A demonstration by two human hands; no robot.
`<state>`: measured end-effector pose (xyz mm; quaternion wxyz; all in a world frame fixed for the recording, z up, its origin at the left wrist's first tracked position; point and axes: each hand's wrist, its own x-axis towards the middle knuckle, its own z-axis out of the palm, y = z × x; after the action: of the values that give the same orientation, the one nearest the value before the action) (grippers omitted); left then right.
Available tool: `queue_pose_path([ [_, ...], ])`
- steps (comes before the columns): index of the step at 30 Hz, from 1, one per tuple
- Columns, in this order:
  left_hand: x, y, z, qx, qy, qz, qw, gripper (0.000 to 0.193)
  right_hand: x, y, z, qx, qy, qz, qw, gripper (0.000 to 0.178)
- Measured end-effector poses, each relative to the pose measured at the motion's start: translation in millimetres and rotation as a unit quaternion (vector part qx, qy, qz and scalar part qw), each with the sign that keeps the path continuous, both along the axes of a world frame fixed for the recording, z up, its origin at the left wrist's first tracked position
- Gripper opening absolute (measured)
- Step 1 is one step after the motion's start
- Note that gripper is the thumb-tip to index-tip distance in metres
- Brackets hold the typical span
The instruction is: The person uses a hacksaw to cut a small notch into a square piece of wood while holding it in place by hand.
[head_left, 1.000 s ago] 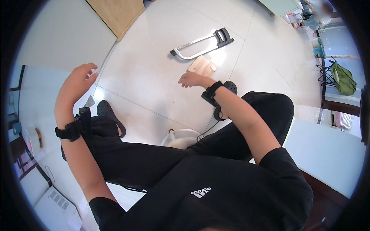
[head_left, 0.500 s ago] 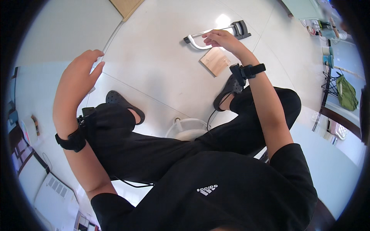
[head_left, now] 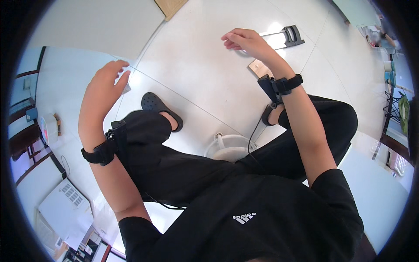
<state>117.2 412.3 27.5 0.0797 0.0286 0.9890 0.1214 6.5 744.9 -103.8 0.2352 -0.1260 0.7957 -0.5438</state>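
My left hand (head_left: 104, 85) hovers at the left over the pale floor, fingers lightly bent and thumb apart, with nothing in it. A small greyish thing (head_left: 126, 89) shows beside its thumb, mostly hidden; I cannot make out its kind. My right hand (head_left: 246, 42) is open too, its fingers loosely curled and empty. Beyond it lies a hacksaw with a black handle (head_left: 293, 36) and a light frame, partly covered by the hand. A light wooden board (head_left: 258, 68) is on the floor beneath my right forearm, which hides much of it.
Between my legs stands a round white stool (head_left: 227, 148). My dark clogs (head_left: 152, 102) rest on the tiles. A thin black cable (head_left: 253, 135) runs from my right wrist strap. A large pale panel (head_left: 96, 26) fills the far left, with a brown board (head_left: 171, 6) at its edge.
The view has shifted, so the floor and hacksaw appear further right. My right hand now covers more of the hacksaw and my forearm more of the board. Both hands remain empty.
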Motion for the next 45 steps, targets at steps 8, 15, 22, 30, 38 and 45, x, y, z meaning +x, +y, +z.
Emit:
queue_pose_path([
  [8, 59, -50, 3, -0.016, 0.047, 0.026, 0.998, 0.029, 20, 4, 70, -0.029, 0.084, -0.018, 0.996, 0.035],
  [15, 87, -64, 24, 0.006, -0.029, 0.141, 0.99, 0.028, 20, 47, 2, 0.026, -0.055, -0.15, 0.987, 0.036],
  [22, 81, -42, -1, 0.066, -0.126, 0.103, 0.984, 0.031, 5, 165, -131, 0.077, -0.234, -0.365, 0.898, 0.031],
  [30, 84, -47, -17, 0.055, -0.156, 0.131, 0.978, 0.034, -35, 229, -208, 0.283, -0.271, -0.277, 0.877, 0.033],
  [38, 68, -44, -43, -0.001, -0.254, 0.173, 0.951, 0.035, -83, 250, -259, 0.528, 0.037, -0.14, 0.837, 0.051],
  [45, 40, -34, -57, -0.036, -0.277, 0.161, 0.947, 0.035, -104, 274, -267, 0.638, 0.059, -0.118, 0.759, 0.059],
])
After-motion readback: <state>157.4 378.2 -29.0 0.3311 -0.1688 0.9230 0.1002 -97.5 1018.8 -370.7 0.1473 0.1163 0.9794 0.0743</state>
